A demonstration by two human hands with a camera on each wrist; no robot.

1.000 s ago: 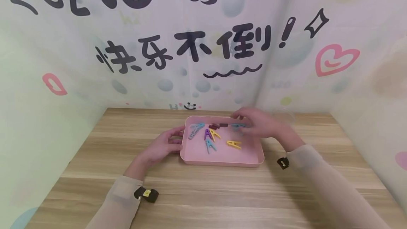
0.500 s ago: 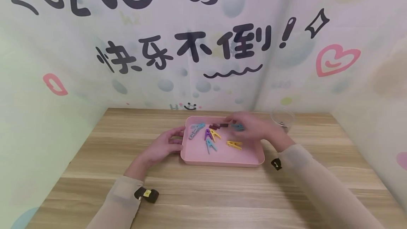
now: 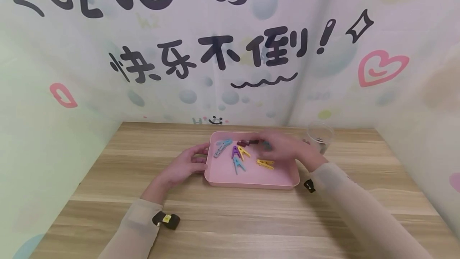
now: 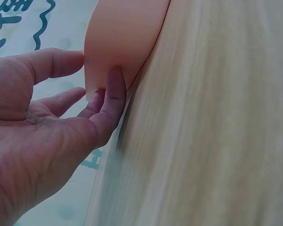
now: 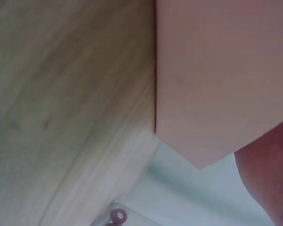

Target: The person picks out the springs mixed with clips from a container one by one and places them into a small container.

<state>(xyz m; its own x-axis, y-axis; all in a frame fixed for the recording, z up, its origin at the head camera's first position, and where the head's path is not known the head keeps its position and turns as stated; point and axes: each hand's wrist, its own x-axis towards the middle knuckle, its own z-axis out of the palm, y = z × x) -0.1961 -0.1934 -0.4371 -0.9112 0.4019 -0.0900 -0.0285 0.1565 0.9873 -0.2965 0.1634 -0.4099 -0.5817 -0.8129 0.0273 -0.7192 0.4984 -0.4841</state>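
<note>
A shallow pink tray holds colored clips and small dark red pieces. My left hand touches the tray's left wall; in the left wrist view, this hand has loosely bent fingers against the pink wall. Over the tray's back right, my right hand reaches in with fingers spread beside the dark pieces. It partly covers a blue clip. In the right wrist view, the tray's outer wall hides most of that hand.
A clear round cup with small dark things inside stands behind my right forearm. Inside the tray lie a grey-blue clip, a purple clip, two yellow clips and another blue clip. A printed cloth backs the wooden table.
My right hand has moved left across the back of the tray, from beside the blue clip toward the dark red pieces. More of the clear cup shows. My left hand has stayed put.
</note>
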